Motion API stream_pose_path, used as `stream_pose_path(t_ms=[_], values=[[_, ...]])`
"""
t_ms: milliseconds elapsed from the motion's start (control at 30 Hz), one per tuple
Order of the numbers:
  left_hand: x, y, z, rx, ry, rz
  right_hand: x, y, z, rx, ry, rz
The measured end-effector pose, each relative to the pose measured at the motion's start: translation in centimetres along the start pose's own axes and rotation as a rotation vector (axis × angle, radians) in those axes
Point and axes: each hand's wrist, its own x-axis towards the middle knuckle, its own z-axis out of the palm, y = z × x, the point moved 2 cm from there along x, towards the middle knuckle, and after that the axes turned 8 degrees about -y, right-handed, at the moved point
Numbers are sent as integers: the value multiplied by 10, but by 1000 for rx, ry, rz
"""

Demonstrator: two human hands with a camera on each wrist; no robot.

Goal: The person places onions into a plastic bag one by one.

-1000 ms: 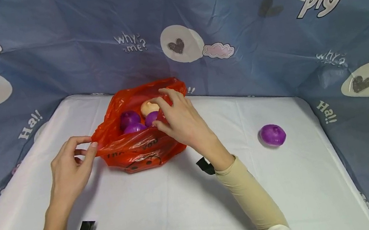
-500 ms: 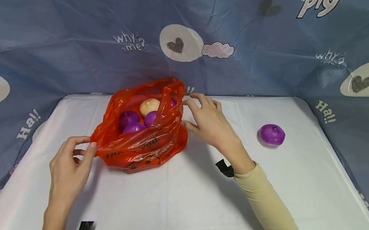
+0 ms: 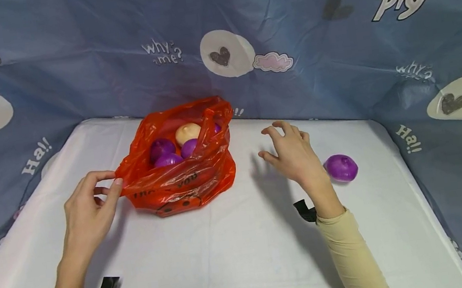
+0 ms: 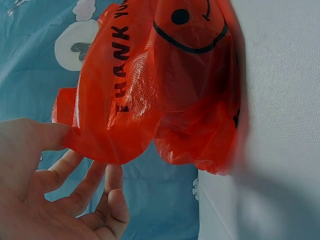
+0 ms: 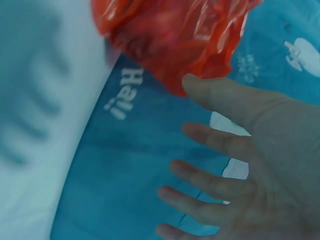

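My left hand (image 3: pixel 87 207) pinches the rim of the red bag (image 3: pixel 182 169) at its left edge, left of centre in the head view, thumb against fingertips, and that pinch is all that props the mouth open. My right hand (image 3: pixel 295 155) hovers empty, fingers spread and relaxed, right of centre between the bag and the loose onion (image 3: pixel 341 169), touching neither. The bag sits on the white tabletop (image 3: pixel 236 254) with purple onions (image 3: pixel 167 152) and one pale onion (image 3: pixel 188 133) piled near its mouth. The film is thin and slick, so I judge my pinch could slip, and the rim would then sag. If I tug too hard to the left, the bag may tip and the heaped ones could roll out across the cloth. The loose onion, at the right of the frame, lies near the tabletop's right edge; a careless brush from my right hand could nudge it off.
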Motion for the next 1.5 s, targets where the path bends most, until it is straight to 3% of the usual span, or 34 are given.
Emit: stream_pose_path(t_ms=[700,1133,1333,1500], values=[[0,0,0,-8,-7,-3,-33,85,-2,-22,-143,265],[1,-1,1,-8,-13,-4,-38,115,6,6,-277,448],[0,0,1,-7,-15,-3,-37,117,9,0,-282,443],[0,0,1,-5,-12,-12,-33,109,11,7,-289,371]])
